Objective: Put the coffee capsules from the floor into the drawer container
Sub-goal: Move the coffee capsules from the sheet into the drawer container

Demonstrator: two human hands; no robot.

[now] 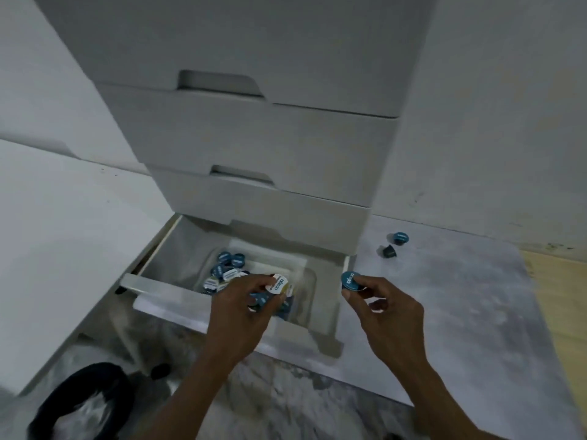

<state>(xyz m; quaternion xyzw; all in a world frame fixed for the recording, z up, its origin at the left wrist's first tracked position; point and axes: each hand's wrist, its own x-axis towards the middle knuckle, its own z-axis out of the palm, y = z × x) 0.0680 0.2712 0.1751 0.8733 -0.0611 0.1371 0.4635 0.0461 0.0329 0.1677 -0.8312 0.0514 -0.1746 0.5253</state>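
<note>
The bottom drawer [165, 285] of a white drawer unit stands pulled out. Inside it a clear plastic container [306, 277] holds several blue-lidded and white-lidded coffee capsules [227, 265]. My left hand [244, 308] hovers over the container, pinching a white-lidded capsule [279, 284], with blue capsules showing under its fingers. My right hand [378, 304] is just right of the drawer's corner and pinches a blue-lidded capsule [350, 280]. Two more capsules lie on the floor at the right: one blue-lidded [400, 238], one dark and tipped over [389, 250].
Two shut drawers [254, 144] rise above the open one. A white wall [492, 122] stands at the right, a white panel [63, 233] at the left. A black round object [82, 404] lies at the lower left on the marbled floor [460, 312]. Wooden flooring [562, 296] borders the far right.
</note>
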